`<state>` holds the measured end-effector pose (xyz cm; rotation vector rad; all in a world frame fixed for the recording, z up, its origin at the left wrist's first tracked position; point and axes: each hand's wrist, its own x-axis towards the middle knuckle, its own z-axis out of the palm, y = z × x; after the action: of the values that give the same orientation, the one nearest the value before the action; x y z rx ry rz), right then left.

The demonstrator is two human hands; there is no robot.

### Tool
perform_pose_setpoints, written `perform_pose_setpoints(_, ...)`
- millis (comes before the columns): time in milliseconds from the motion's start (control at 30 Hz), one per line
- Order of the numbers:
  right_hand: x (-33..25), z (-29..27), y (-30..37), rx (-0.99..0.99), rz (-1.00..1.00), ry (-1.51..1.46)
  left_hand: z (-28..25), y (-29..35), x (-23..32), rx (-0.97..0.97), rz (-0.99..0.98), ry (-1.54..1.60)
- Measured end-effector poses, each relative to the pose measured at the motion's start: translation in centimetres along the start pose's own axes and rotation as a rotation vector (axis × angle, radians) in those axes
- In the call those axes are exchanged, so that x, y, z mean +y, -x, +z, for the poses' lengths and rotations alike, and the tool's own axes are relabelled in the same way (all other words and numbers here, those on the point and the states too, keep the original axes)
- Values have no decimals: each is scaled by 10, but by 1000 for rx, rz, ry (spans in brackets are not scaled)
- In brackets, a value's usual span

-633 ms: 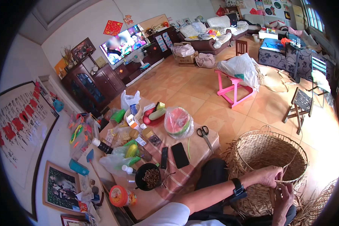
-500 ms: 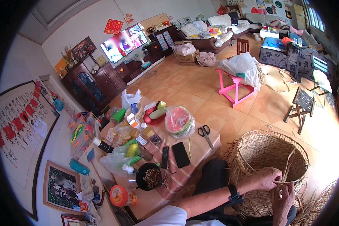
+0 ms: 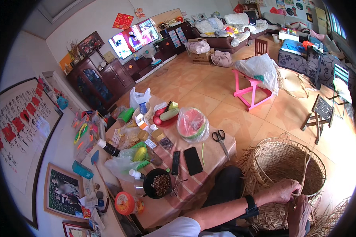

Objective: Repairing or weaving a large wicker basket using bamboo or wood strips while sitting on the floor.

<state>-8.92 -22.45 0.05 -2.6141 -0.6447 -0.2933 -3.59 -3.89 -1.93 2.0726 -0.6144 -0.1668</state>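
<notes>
A round woven straw basket (image 3: 267,158) stands by my legs at the lower right, with a wire frame along its upper edge and loose ends hanging outside. My left hand (image 3: 285,190) reaches across its near side, fingers pinched on a straw strand (image 3: 304,170) that rises over the basket's opening. Just below and to the right, my right hand (image 3: 299,213) is closed on straw at the near rim, its fingertips almost meeting the left ones. The exact grip of the right fingers is partly hidden.
Left of the basket, a cloth-covered table (image 3: 221,152) holds scissors (image 3: 221,143), a phone (image 3: 192,161), a wrapped cut watermelon (image 3: 192,124) and a black bowl (image 3: 157,183). More straw (image 3: 332,221) lies at the lower right. A folding stool (image 3: 319,114) and pink stool (image 3: 252,93) stand beyond.
Both hands have shifted slightly down at the rim, still close together on the straw. The upright strand leans a little differently. The whole view has moved slightly.
</notes>
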Motion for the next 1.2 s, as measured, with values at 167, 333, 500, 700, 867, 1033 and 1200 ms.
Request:
perform_pose_setpoints(167,-3,-1,-5,-62,110,-55,3,-2,-1,39,39,18)
perform_pose_setpoints(333,-22,-15,-12,9,-114,32,2,-2,-3,45,49,-4)
perform_pose_setpoints(500,-27,-20,-18,85,-29,-280,-1,-2,0,18,41,-12)
perform_pose_setpoints(700,-24,-19,-5,-6,113,-54,2,-5,-1,-31,-17,-10)
perform_pose_setpoints(867,-23,-20,0,96,82,-292,-3,-2,4,-14,-31,1)
perform_pose_setpoints(1033,-36,-64,7,-513,410,-290,-6,-2,6,-54,-55,6)
perform_pose_setpoints(1200,-47,-72,3,100,-438,-109,-4,-3,6,-42,-39,8)
